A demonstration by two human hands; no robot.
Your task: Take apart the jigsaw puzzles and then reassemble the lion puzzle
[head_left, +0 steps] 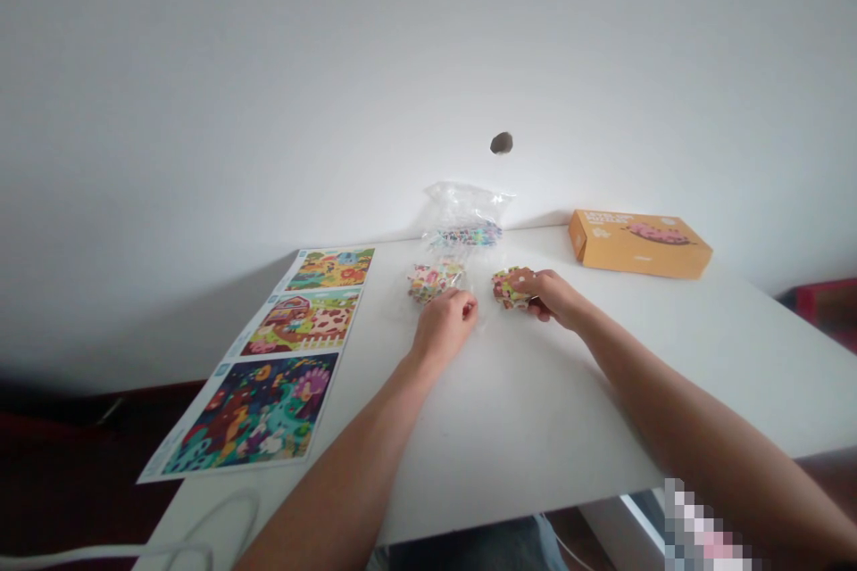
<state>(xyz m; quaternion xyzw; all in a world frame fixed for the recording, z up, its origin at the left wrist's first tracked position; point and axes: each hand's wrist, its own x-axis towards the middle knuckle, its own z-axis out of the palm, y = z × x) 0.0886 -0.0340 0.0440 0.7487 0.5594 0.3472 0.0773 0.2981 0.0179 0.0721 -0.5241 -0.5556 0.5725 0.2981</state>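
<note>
On the white table [469, 455], the right hand [553, 296] grips a clump of puzzle pieces [510, 287] — the left hand [446, 321], fingers curled in, pinches a filled clear bag [435, 278] near that clump.

On the table [509, 428], the sheet [301, 321] lies left of the bags [469, 205], the box [643, 245] right.

Right hand [547, 296] partly hides puzzle pieces [507, 287]; left edge crops cable [113, 552]
</note>
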